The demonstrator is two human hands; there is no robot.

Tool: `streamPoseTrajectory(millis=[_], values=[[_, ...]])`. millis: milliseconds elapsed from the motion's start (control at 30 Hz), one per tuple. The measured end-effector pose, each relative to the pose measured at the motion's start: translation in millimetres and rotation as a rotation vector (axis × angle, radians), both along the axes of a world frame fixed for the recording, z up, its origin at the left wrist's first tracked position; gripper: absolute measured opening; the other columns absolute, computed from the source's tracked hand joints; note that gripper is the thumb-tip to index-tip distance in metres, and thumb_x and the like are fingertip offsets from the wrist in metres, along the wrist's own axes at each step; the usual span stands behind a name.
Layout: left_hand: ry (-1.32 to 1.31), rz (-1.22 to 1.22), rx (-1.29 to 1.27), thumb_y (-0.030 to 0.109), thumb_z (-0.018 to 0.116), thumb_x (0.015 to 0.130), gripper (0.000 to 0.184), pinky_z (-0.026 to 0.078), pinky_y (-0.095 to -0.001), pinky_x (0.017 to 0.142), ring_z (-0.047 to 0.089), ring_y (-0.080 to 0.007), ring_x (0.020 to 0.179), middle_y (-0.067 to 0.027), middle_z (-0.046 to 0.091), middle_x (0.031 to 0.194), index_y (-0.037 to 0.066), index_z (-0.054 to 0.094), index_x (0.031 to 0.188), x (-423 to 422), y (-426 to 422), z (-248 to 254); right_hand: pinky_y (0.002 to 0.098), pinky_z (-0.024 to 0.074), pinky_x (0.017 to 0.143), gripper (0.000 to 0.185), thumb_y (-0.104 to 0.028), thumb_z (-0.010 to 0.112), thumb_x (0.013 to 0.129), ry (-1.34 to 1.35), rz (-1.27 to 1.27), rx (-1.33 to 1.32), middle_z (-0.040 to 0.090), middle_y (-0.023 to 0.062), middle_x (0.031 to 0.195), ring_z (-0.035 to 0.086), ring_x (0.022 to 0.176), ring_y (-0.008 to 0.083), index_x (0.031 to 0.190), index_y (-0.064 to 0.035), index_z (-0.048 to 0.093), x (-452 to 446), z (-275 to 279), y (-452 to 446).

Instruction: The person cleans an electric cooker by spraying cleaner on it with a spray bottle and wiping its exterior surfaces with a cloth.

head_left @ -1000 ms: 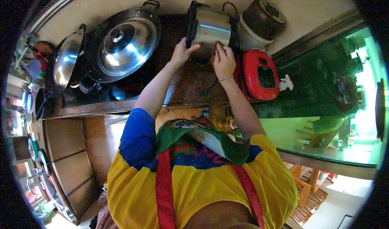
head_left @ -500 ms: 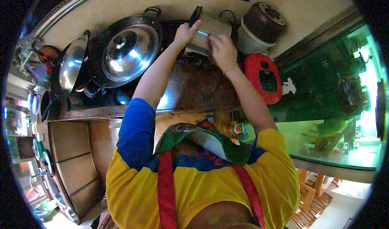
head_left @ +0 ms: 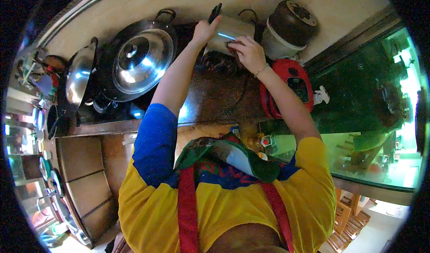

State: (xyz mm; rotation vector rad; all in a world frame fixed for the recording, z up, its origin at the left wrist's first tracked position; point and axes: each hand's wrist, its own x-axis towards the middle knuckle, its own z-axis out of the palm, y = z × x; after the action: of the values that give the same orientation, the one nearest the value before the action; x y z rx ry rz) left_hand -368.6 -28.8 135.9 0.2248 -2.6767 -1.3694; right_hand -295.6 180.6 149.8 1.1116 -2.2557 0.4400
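Note:
My left hand [head_left: 205, 31] is closed around a black handle-like piece [head_left: 215, 12] that sticks up past the fingers; what it belongs to is unclear. Beside it, against the wall, stands a pale boxy appliance [head_left: 237, 26] with a bright bluish streak across its front. My right hand [head_left: 251, 53] is in front of this box, its fingers pinched together at a small dark reddish thing [head_left: 231, 48] too blurred to name. Just below the box, between the hands, is a dark round shape [head_left: 219, 62] on the counter.
A black wok [head_left: 105, 80] under a shiny lid [head_left: 145, 58] occupies the stove on the left, near another metal pan [head_left: 79, 76]. To the right are a brown-topped white pot [head_left: 291, 26] and a red cooker [head_left: 280, 73]. A green glass tank [head_left: 358, 105] borders the right side.
My right hand has moved slightly right and down, its fingers now more clearly at the dark reddish thing. My left hand keeps its hold, shifted only slightly. The view has moved a little.

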Motion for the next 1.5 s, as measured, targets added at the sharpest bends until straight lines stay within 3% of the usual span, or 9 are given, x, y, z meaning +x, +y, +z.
streamPoseTrajectory(millis=[67,233,567,733,933,1033,1133,1300,1500], values=[[0.100,0.068,0.020,0.078,0.047,0.076,0.093,0.050,-0.0439,0.081,0.064,-0.0410,0.090,-0.0302,0.065,0.088,-0.012,0.066,0.089,-7,4,-10,0.0378,0.0487,0.090,0.031,-0.007,0.058,0.074,-0.129,-0.029,0.063,0.062,0.0052,0.107,0.057,0.103,0.0280,0.102,-0.0140,0.070,-1,3,-16],[0.139,-0.054,0.001,0.076,0.046,0.078,0.091,0.050,-0.0434,0.081,0.063,-0.0403,0.093,-0.0294,0.065,0.092,-0.012,0.065,0.091,-22,-6,-22,0.0376,0.0482,0.089,0.028,-0.008,0.051,0.079,-0.015,0.139,0.179,0.059,0.0050,0.114,0.055,0.107,0.0255,0.101,-0.0130,0.067,-5,0,-45],[0.070,-0.084,-0.080,0.082,0.043,0.075,0.096,0.051,-0.0429,0.071,0.065,-0.0381,0.080,-0.0255,0.065,0.078,-0.010,0.064,0.090,-64,-6,-25,0.0367,0.0489,0.083,0.028,-0.004,0.062,0.077,0.050,0.110,0.048,0.061,0.0056,0.103,0.057,0.097,0.0262,0.103,-0.0127,0.068,-37,-3,-32],[0.151,-0.028,0.221,0.072,0.045,0.083,0.084,0.048,-0.0424,0.080,0.063,-0.0352,0.093,-0.0242,0.064,0.096,-0.007,0.060,0.106,-56,-6,-4,0.0400,0.0503,0.084,0.026,-0.006,0.058,0.078,-0.107,0.049,-0.001,0.061,0.0057,0.102,0.058,0.098,0.0291,0.099,-0.0155,0.070,-54,2,-44],[0.255,0.050,0.112,0.052,0.051,0.089,0.065,0.043,-0.0431,0.094,0.056,-0.0419,0.107,-0.0287,0.060,0.109,-0.006,0.053,0.120,-12,-16,-32,0.0396,0.0494,0.083,0.026,-0.006,0.059,0.077,-0.121,0.056,-0.082,0.061,0.0099,0.100,0.060,0.091,0.0323,0.099,-0.0144,0.071,-90,-1,-62],[0.461,0.120,0.166,0.048,0.058,0.085,0.067,0.040,-0.0430,0.098,0.051,-0.0412,0.115,-0.0291,0.054,0.120,-0.004,0.050,0.125,6,-3,-39,0.0392,0.0489,0.083,0.024,-0.006,0.060,0.078,-0.253,0.033,-0.081,0.061,0.0112,0.098,0.059,0.092,0.0322,0.098,-0.0137,0.071,-103,4,-70],[0.576,0.232,-0.263,0.053,0.074,0.066,0.092,0.030,-0.0530,0.104,0.029,-0.0419,0.131,-0.0251,0.033,0.141,0.002,0.041,0.135,41,14,-35,0.0395,0.0486,0.082,0.022,-0.008,0.060,0.080,-0.280,0.021,-0.033,0.060,0.0115,0.096,0.058,0.094,0.0318,0.098,-0.0135,0.071,-111,17,-71],[0.501,0.114,-0.314,0.059,0.083,0.049,0.124,0.025,-0.0521,0.108,0.028,-0.0434,0.131,-0.0262,0.028,0.142,-0.001,0.027,0.141,58,33,-26,0.0407,0.0493,0.083,0.020,-0.013,0.059,0.082,-0.272,0.009,0.198,0.061,0.0113,0.094,0.059,0.094,0.0313,0.097,-0.0133,0.072,-107,36,-54],[0.537,0.056,-0.350,0.060,0.084,0.046,0.126,0.026,-0.0521,0.108,0.029,-0.0451,0.129,-0.0268,0.031,0.140,-0.003,0.028,0.140,38,25,-34,0.0399,0.0504,0.085,0.022,-0.013,0.061,0.079,-0.275,-0.026,0.311,0.063,0.0069,0.101,0.061,0.097,0.0295,0.098,-0.0190,0.072,-99,41,-21]])
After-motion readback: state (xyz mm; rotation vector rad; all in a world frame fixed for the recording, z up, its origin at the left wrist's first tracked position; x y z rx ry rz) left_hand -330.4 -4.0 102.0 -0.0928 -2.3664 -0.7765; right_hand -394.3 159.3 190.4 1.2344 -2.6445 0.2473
